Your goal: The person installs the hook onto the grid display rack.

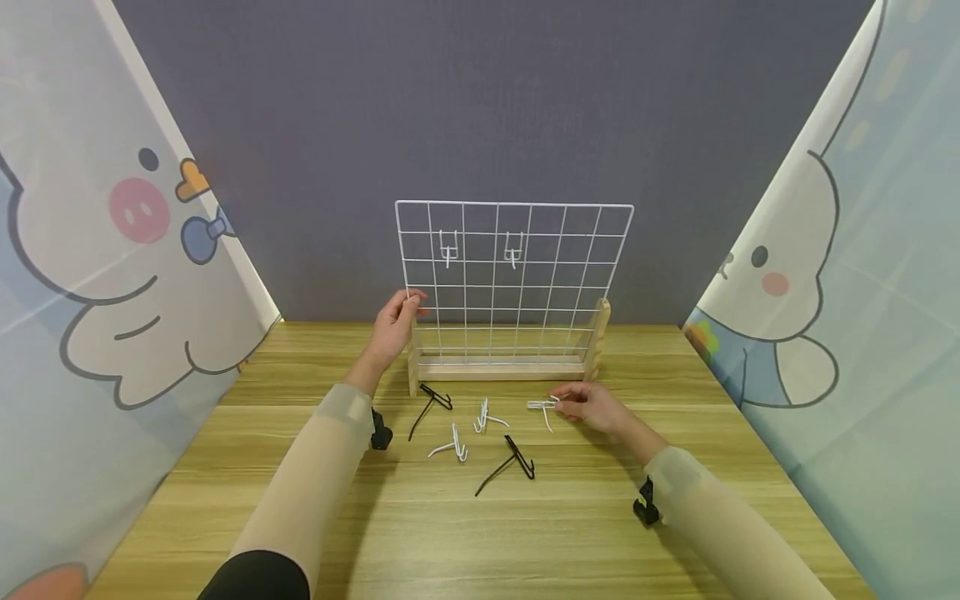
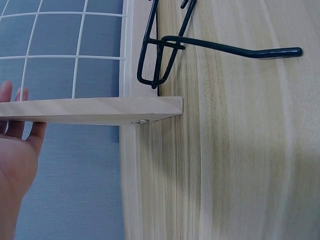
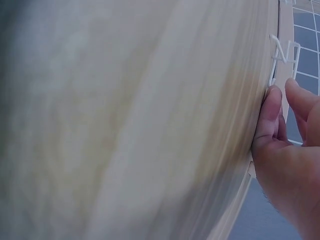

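A white wire grid panel (image 1: 517, 286) stands in a wooden stand (image 1: 501, 372), with two white hooks (image 1: 448, 252) hung near its top. My left hand (image 1: 394, 327) grips the stand's left upright (image 2: 90, 110), thumb on one side and fingers on the other. On the table to the right, my right hand (image 1: 594, 407) has its thumb and fingertips at the end of a white wire hook (image 1: 542, 406) and pinches it. That same hook (image 3: 286, 55) juts past the fingertips in the right wrist view. Parts of both hands' fingers are hidden.
Two more white hooks (image 1: 484, 417) lie on the wooden table (image 1: 420, 533) before the stand. Two longer black hooks (image 1: 517, 457) lie there too, one beside the stand's left foot. A grey wall (image 1: 480, 100) rises behind, with cartoon-printed cloths (image 1: 82, 250) at both sides.
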A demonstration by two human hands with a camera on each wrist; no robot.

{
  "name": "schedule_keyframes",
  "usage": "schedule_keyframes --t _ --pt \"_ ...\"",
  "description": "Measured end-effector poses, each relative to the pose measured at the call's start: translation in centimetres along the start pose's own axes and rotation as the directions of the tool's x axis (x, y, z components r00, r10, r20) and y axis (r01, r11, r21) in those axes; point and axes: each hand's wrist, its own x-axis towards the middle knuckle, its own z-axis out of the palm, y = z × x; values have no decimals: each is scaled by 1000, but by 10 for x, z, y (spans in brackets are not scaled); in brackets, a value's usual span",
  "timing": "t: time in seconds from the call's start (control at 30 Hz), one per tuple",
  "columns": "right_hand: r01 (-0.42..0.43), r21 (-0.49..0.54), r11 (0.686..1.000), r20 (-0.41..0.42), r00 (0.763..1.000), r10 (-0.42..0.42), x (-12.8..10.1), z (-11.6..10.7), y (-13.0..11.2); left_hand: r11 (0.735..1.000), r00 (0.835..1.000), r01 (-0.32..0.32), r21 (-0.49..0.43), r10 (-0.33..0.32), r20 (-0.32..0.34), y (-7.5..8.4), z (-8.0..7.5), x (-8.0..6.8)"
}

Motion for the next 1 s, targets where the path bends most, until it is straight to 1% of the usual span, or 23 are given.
schedule_keyframes --t 0.27,0.43,0.67,0.83,1.0 --pt "15 -6 1000 13 1000 -15 1 0 0 1000 1000 -4 -16 4 6 -1 0 0" --pt "38 -30 999 30 999 -37 2 -1 2 1000 1000 -9 -23 9 7 0 0 1" --pt "28 -39 999 36 999 -27 0 0 -1 1000 1000 -9 -3 9 3 -1 0 1" --pt "41 -58 997 36 999 -39 -1 0 -1 1000 1000 -16 7 16 9 0 0 0" --pt "52 -43 998 27 998 -51 -2 -2 3 1000 1000 -14 11 14 10 1 0 0"
